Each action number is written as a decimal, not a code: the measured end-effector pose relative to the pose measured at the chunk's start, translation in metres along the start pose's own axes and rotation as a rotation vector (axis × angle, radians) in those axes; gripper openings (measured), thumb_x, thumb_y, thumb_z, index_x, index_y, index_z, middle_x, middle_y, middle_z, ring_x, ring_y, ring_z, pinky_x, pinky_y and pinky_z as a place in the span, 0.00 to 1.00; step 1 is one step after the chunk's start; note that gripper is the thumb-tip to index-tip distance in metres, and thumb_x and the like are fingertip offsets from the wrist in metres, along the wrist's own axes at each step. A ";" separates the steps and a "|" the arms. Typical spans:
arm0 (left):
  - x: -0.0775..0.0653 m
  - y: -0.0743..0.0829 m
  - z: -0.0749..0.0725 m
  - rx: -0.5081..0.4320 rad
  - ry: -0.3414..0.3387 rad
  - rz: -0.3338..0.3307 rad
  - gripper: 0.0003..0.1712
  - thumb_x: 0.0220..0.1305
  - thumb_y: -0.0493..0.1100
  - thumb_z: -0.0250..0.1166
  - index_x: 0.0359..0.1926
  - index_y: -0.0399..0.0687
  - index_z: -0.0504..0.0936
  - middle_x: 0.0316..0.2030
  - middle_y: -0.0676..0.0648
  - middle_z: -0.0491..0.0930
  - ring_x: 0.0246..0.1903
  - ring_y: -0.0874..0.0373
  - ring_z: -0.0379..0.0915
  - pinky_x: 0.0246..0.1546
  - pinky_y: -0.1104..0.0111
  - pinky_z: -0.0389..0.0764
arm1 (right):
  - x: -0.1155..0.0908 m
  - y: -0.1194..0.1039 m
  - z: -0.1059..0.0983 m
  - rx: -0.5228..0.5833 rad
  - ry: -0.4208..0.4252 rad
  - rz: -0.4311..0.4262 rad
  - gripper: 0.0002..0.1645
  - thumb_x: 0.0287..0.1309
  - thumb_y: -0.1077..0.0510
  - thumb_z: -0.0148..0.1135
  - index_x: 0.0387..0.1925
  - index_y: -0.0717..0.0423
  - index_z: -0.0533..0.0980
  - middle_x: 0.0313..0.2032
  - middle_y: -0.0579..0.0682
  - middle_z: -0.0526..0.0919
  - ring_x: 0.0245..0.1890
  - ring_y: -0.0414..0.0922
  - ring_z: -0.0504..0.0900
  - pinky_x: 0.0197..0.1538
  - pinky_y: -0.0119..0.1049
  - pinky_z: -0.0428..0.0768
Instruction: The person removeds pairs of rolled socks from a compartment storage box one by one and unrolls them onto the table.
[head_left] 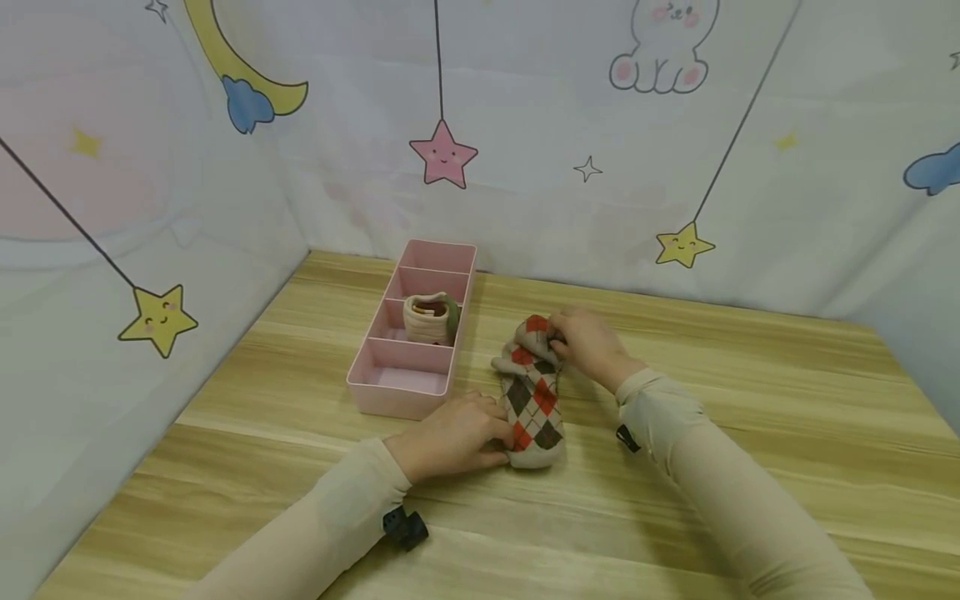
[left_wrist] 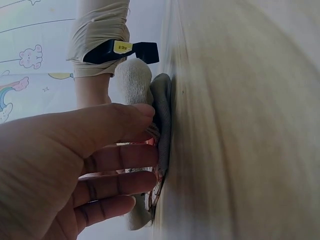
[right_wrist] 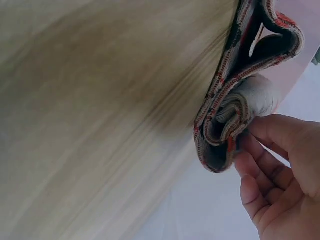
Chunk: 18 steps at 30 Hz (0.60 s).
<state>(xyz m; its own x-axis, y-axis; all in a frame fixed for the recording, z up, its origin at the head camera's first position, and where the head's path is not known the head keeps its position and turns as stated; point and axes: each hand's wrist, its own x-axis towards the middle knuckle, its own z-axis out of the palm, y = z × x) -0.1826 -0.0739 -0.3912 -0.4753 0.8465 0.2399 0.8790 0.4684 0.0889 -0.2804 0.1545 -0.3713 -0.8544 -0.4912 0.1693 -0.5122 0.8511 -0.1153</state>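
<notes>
An argyle sock in beige, red and dark green lies on the table, its far end bunched and folded over. My right hand pinches that far end at its right side; the right wrist view shows the folded layers of the sock edge-on at the thumb and fingertips. At the near left edge of the sock, my left hand rests with its fingertips against the fabric. In the left wrist view the left hand's fingers are loosely extended beside the sock.
Left of the sock stands a pink divided box with several compartments. A rolled cream and green sock sits in one of them. A printed white cloth hangs behind the wooden table.
</notes>
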 end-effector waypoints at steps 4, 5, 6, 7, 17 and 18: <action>0.000 0.000 0.000 0.007 0.001 0.005 0.05 0.54 0.49 0.70 0.30 0.56 0.84 0.30 0.58 0.80 0.34 0.63 0.76 0.39 0.68 0.72 | 0.000 0.000 0.001 0.042 -0.038 0.022 0.11 0.63 0.55 0.59 0.40 0.59 0.81 0.35 0.53 0.82 0.35 0.47 0.79 0.40 0.43 0.79; 0.000 0.000 0.000 0.007 0.001 0.005 0.05 0.54 0.49 0.70 0.30 0.56 0.84 0.30 0.57 0.80 0.34 0.63 0.76 0.39 0.68 0.72 | 0.000 0.000 0.001 0.039 -0.044 0.024 0.13 0.62 0.53 0.60 0.41 0.60 0.81 0.35 0.53 0.82 0.34 0.47 0.79 0.40 0.43 0.79; 0.000 -0.001 0.000 0.009 0.000 0.004 0.06 0.54 0.50 0.70 0.30 0.56 0.84 0.30 0.57 0.80 0.34 0.63 0.76 0.39 0.68 0.72 | 0.000 0.000 0.001 0.036 -0.050 0.025 0.16 0.62 0.51 0.61 0.41 0.60 0.81 0.34 0.53 0.82 0.33 0.47 0.79 0.40 0.43 0.79; 0.000 -0.001 -0.001 0.008 0.000 0.003 0.06 0.54 0.50 0.70 0.30 0.56 0.84 0.30 0.57 0.80 0.34 0.63 0.75 0.39 0.68 0.72 | 0.000 0.000 0.001 0.027 -0.057 0.024 0.18 0.61 0.49 0.63 0.41 0.60 0.80 0.34 0.53 0.82 0.33 0.47 0.79 0.40 0.43 0.79; 0.000 -0.002 0.000 -0.008 0.000 0.004 0.05 0.54 0.49 0.71 0.30 0.56 0.84 0.30 0.57 0.80 0.33 0.63 0.75 0.39 0.69 0.72 | 0.004 0.000 0.004 -0.058 -0.081 0.089 0.17 0.58 0.55 0.65 0.46 0.60 0.79 0.39 0.55 0.82 0.39 0.50 0.80 0.41 0.44 0.79; 0.000 -0.001 0.000 -0.007 0.001 0.005 0.05 0.54 0.49 0.71 0.30 0.56 0.84 0.29 0.57 0.80 0.33 0.63 0.75 0.39 0.69 0.72 | 0.004 0.000 0.004 -0.059 -0.078 0.097 0.16 0.58 0.55 0.65 0.45 0.60 0.78 0.39 0.55 0.82 0.39 0.51 0.80 0.40 0.44 0.79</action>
<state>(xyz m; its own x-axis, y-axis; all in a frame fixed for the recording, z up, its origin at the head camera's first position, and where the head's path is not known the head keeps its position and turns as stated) -0.1841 -0.0742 -0.3915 -0.4710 0.8486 0.2408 0.8816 0.4623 0.0949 -0.2841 0.1516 -0.3741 -0.9051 -0.4170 0.0828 -0.4226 0.9036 -0.0693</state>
